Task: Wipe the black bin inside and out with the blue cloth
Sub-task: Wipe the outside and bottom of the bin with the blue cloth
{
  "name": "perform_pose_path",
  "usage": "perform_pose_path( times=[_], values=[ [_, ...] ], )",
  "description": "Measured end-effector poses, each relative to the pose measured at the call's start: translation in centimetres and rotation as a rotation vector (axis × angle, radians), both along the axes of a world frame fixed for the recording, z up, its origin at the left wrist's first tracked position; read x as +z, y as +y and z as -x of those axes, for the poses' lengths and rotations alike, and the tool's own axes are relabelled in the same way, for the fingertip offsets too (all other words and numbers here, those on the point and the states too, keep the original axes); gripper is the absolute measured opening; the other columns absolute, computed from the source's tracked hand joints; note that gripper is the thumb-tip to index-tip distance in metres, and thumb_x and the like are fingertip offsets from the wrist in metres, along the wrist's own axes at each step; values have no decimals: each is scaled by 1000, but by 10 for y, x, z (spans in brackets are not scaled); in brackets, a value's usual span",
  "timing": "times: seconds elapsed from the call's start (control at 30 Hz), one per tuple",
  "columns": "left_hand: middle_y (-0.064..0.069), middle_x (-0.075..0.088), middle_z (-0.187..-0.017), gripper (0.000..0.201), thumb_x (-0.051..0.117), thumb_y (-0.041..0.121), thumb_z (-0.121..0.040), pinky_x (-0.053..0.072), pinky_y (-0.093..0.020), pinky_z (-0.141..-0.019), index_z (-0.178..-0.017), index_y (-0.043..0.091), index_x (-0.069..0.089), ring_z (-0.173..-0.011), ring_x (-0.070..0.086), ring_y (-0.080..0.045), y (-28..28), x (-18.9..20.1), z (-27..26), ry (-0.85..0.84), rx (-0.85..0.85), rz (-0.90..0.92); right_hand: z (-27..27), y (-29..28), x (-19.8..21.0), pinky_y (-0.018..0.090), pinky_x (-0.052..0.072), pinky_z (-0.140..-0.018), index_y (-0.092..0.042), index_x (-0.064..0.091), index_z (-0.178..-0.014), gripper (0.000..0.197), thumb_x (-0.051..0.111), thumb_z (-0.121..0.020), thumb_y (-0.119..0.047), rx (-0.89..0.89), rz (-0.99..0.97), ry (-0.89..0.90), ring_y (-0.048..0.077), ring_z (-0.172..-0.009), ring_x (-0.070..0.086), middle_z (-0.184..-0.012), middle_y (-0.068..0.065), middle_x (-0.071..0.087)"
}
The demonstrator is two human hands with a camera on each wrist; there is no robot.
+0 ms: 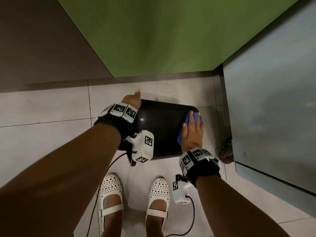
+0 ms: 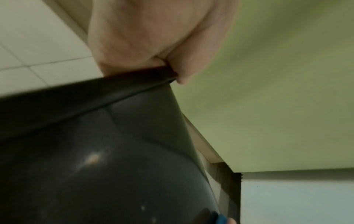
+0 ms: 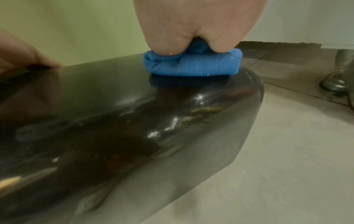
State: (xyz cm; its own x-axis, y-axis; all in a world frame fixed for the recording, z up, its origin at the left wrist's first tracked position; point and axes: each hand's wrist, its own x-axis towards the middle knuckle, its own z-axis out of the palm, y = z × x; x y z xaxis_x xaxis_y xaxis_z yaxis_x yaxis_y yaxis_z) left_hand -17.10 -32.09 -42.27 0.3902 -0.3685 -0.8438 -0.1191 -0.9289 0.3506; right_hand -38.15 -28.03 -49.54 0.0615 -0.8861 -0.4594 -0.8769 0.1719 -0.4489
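Observation:
The glossy black bin (image 1: 162, 130) lies on the tiled floor in front of my feet, its smooth outer wall facing up. My left hand (image 1: 132, 100) grips the bin's left rim, thumb raised; the left wrist view shows the palm (image 2: 153, 37) clamped over the rim edge of the bin (image 2: 95, 166). My right hand (image 1: 193, 132) lies flat on the folded blue cloth (image 1: 188, 117) and presses it onto the bin's far right corner. In the right wrist view the palm (image 3: 201, 22) bears down on the bunched cloth (image 3: 191, 66) at the rounded edge of the bin (image 3: 114, 113).
A green wall (image 1: 162, 40) stands just behind the bin. A grey metal cabinet (image 1: 273, 108) stands close on the right, its metal foot (image 1: 226, 151) beside the bin. My white shoes (image 1: 111, 194) and the wrist cables (image 1: 193, 219) are near the bin's front.

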Motion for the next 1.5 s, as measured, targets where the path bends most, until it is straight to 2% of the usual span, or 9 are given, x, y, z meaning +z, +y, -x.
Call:
perform_pose_path(
  times=[0.3, 0.53, 0.67, 0.83, 0.93, 1.07, 1.17, 1.37, 1.5],
  values=[
    [-30, 55, -124, 62, 17, 41, -100, 38, -36, -93, -118, -7, 53, -109, 55, -36, 21, 8, 10, 0, -7, 127, -75, 19, 39, 45, -8, -115, -25, 16, -147, 55, 10, -94, -39, 210, 117, -91, 27, -141, -14, -158, 3, 4],
    [-21, 63, -117, 59, 27, 49, -95, 43, -48, -102, -109, 4, 62, -107, 59, -32, 44, 8, 12, 50, 139, 279, -99, -13, 46, 43, 8, -117, -18, 43, -138, 50, 23, -96, -36, 356, 224, -124, 25, -142, 26, -148, 8, 39],
    [-17, 62, -117, 58, 25, 51, -95, 40, -45, -106, -110, 8, 61, -110, 56, -31, 60, 8, 8, 24, 224, 248, -52, -39, 35, 42, 16, -118, -18, 37, -141, 48, 22, -97, -32, 195, 147, 77, 25, -140, 28, -148, 11, 37],
    [-18, 59, -93, 53, 25, 50, -96, 43, -38, -89, -90, 7, 56, -88, 55, -28, 54, 8, 9, 33, 218, 276, -5, -44, 23, 42, 33, -111, -22, 33, -141, 49, 29, -96, -44, -192, -18, -152, 32, -131, 40, -147, 12, 33],
    [-15, 61, -97, 52, 25, 51, -95, 44, -45, -98, -89, 9, 56, -92, 57, -27, 56, 8, 9, 52, 234, 280, -22, -27, 30, 34, 28, -111, -16, 26, -145, 48, 30, -100, -32, -359, 36, -84, 31, -135, 32, -151, 16, 24],
    [-15, 53, -135, 58, 23, 48, -96, 31, -42, -113, -126, 8, 53, -126, 47, -29, 62, 14, 11, 61, 210, 261, -61, 7, 41, 44, -3, -116, -19, 9, -149, 53, 24, -100, -31, 46, 57, 193, 39, -144, -3, -157, 15, -1],
    [-18, 50, -138, 57, 24, 44, -98, 29, -41, -115, -130, 5, 50, -130, 45, -29, 63, 18, 12, 45, 152, 312, -91, 21, 51, 44, -9, -114, -24, 12, -149, 59, 10, -92, -39, 296, 64, 85, 34, -145, -8, -158, 6, 2],
    [-13, 62, -116, 50, 29, 39, -98, 38, -31, -103, -114, 2, 59, -111, 56, -23, 73, 14, 14, 79, 141, 371, -91, -14, 59, 38, 35, -107, -17, 55, -128, 41, 40, -92, -30, 483, 237, -36, 27, -123, 53, -132, 11, 57],
    [-11, 63, -110, 51, 30, 40, -98, 42, -30, -97, -110, 1, 60, -104, 57, -21, 78, 7, 13, 72, 177, 351, -55, -37, 58, 29, 30, -108, -23, 45, -136, 41, 41, -96, -31, 291, 19, -9, 22, -126, 47, -140, 3, 48]
  ],
)
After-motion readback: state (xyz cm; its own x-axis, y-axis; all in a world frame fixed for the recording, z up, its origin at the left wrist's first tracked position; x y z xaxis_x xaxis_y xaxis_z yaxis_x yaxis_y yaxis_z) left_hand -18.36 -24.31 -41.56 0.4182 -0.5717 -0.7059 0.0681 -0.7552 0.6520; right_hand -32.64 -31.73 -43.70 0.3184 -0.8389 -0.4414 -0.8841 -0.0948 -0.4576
